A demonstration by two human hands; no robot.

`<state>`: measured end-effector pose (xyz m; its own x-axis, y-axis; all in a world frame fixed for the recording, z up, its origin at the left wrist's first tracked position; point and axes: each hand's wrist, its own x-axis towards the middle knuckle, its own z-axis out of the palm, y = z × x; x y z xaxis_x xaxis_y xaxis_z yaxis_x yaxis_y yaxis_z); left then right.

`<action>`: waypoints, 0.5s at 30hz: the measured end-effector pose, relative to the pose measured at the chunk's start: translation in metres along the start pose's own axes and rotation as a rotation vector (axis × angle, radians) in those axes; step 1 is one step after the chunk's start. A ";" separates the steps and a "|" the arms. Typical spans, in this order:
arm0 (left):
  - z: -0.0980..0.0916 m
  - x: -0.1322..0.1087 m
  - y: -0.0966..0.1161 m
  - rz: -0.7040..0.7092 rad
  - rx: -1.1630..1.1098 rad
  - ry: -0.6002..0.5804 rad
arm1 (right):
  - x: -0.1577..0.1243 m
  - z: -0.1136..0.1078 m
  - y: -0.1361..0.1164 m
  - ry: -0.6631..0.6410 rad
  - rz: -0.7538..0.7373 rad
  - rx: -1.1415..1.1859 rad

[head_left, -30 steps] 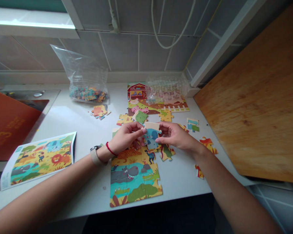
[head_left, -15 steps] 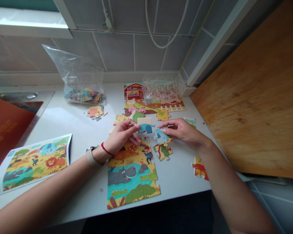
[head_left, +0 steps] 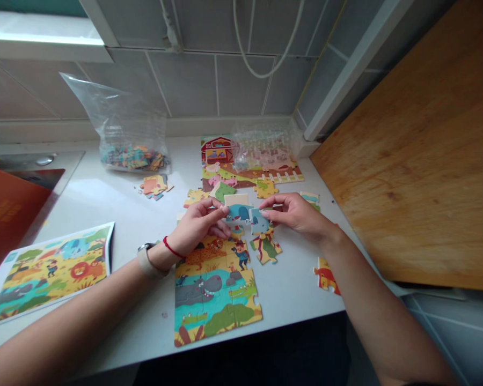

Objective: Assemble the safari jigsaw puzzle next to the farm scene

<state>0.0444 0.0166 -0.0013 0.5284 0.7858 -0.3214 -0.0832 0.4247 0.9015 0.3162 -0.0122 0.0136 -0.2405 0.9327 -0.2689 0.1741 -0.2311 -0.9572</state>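
Note:
My left hand [head_left: 197, 223] pinches a blue jigsaw piece [head_left: 239, 213] showing part of an elephant, with a cream piece [head_left: 236, 200] lying against its top edge. My right hand [head_left: 293, 213] holds a second blue piece [head_left: 260, 221] between thumb and fingers. The two blue pieces almost touch, edge to edge, above the table. Below my left hand lies a partly assembled jungle puzzle [head_left: 213, 292] with a hippo and crocodiles, its top end hidden by my hands. A loose piece with a green animal [head_left: 265, 247] lies just under my right hand.
A printed jungle picture sheet [head_left: 52, 271] lies at left, and a plastic bag of pieces [head_left: 131, 145] stands at the back. A farm puzzle [head_left: 233, 161] lies partly under clear plastic [head_left: 265, 145]. Several loose pieces are scattered about. A wooden board [head_left: 406, 161] stands along the right edge.
The two hands have brought the blue pieces closer together, after parting them from one stack a second ago. The view has shifted slightly.

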 end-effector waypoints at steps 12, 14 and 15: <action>0.001 0.000 0.002 -0.011 -0.020 0.017 | 0.000 -0.009 -0.003 0.030 0.004 -0.048; 0.001 0.000 0.002 -0.010 -0.019 0.012 | 0.000 -0.009 -0.002 0.019 0.008 -0.048; 0.002 0.000 0.002 -0.009 -0.017 0.012 | 0.000 -0.008 -0.003 0.016 0.011 -0.047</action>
<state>0.0455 0.0168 0.0012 0.5194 0.7869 -0.3332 -0.0932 0.4397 0.8933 0.3236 -0.0095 0.0170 -0.2227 0.9346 -0.2774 0.2210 -0.2287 -0.9481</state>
